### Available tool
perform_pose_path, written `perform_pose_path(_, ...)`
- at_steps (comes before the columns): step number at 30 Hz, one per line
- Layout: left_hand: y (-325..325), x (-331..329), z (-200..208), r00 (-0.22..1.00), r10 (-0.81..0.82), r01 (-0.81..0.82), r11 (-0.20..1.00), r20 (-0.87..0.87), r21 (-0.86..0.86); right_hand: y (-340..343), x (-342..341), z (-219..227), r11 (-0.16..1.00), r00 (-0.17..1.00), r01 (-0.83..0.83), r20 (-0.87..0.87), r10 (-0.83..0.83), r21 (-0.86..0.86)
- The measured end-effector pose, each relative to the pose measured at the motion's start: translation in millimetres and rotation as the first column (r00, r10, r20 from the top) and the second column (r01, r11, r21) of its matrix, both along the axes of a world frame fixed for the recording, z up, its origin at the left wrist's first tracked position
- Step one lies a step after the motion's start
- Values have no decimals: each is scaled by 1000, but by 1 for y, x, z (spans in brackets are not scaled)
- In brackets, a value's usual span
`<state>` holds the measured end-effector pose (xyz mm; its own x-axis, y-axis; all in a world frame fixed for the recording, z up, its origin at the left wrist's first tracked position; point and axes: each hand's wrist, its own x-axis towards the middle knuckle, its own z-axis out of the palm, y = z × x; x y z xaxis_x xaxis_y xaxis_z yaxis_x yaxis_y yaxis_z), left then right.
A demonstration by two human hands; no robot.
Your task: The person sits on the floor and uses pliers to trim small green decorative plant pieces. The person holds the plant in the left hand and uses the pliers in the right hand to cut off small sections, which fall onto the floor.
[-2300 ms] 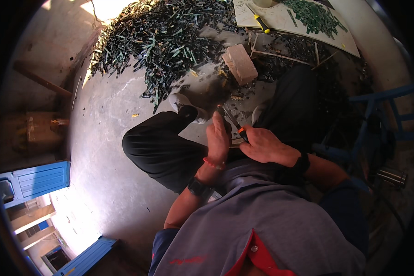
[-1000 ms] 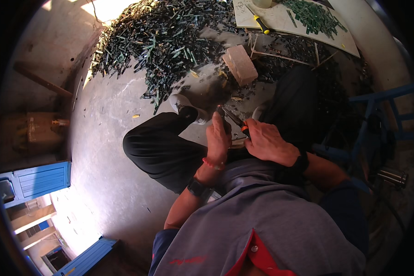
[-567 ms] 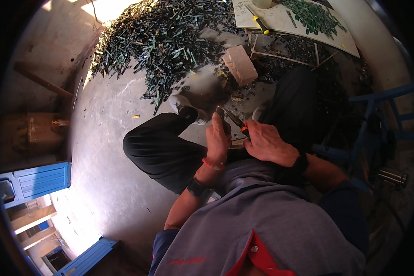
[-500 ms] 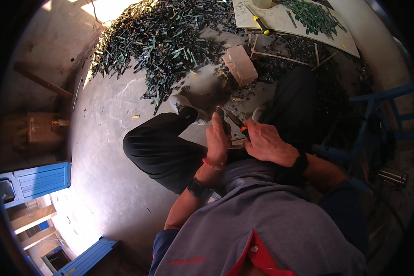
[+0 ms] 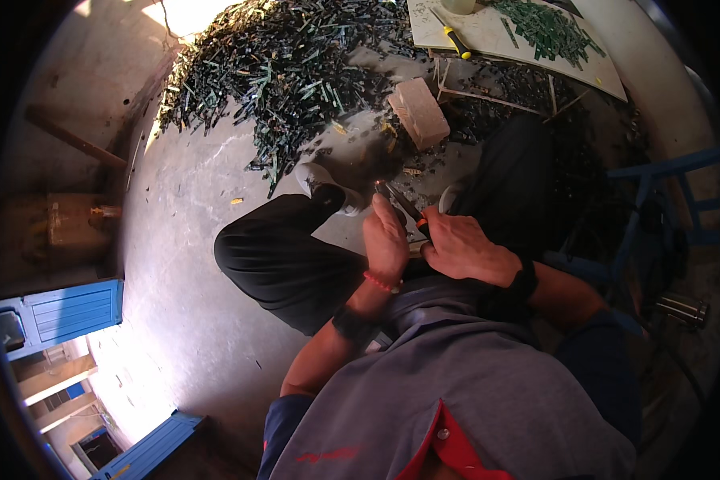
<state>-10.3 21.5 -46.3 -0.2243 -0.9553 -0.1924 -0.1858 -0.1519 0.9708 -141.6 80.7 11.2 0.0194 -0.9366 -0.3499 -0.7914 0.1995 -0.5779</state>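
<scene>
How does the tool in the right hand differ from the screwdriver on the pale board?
The tool shows orange and black at its handle; the screwdriver has a yellow-and-black handle. The tool is gripped in the right hand, while the screwdriver lies untouched on the pale board. The tool's handle is partly hidden; the screwdriver's shows whole. Both have black on their handles.

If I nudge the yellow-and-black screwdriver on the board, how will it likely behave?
The screwdriver should feel stiff, given its straight, slim shaft. It may roll somewhat, since its handle looks rounded. Pushed handle-first, it could drop, as its handle end lies at the edge of the board.
</scene>
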Motion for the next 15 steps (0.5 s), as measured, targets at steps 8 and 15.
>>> perform_pose_path(8, 1, -3, -1, 996, 16, -5, 992, 90, -126, 2, 0, -5, 1000, 991, -9, 136, 7, 13)
perform_pose_path(15, -1, -6, -1, 979, 36, 12, 972, 200, -233, 0, -1, -5, 992, 938, 40, 339, -79, 120)
